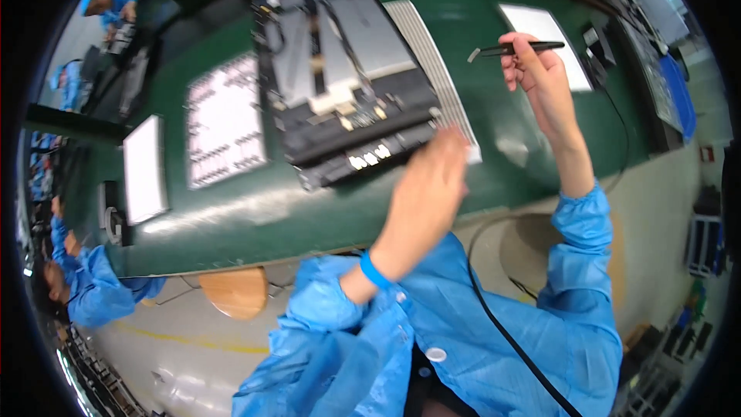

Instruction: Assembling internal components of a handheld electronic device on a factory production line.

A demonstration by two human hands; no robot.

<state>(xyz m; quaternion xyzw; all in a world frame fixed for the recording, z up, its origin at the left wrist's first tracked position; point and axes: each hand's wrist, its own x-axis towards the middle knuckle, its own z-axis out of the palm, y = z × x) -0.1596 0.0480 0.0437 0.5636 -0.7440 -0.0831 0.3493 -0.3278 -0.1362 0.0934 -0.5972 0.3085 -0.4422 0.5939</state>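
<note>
My right hand [540, 81] is raised over the right part of the green table, its fingers closed on black tweezers [505, 49]. The tweezers point left, and a small greyish bit shows at their end; whether it is the bent tip or a held piece I cannot tell. My left hand [428, 193], with a blue wristband [374, 270], is smeared by motion near the front right corner of an opened electronic device [374, 35]. Grey panels, dark ribbon cables and a small circuit board show inside that black device. Whether the left fingers touch it is unclear.
A grey ribbed strip [436, 69] lies along the device's right side. To the left are a white sheet with rows of small dark parts [225, 120] and a white panel [145, 174]. Another white panel [532, 19] lies behind my right hand. Co-workers [96, 286] in blue sit at left.
</note>
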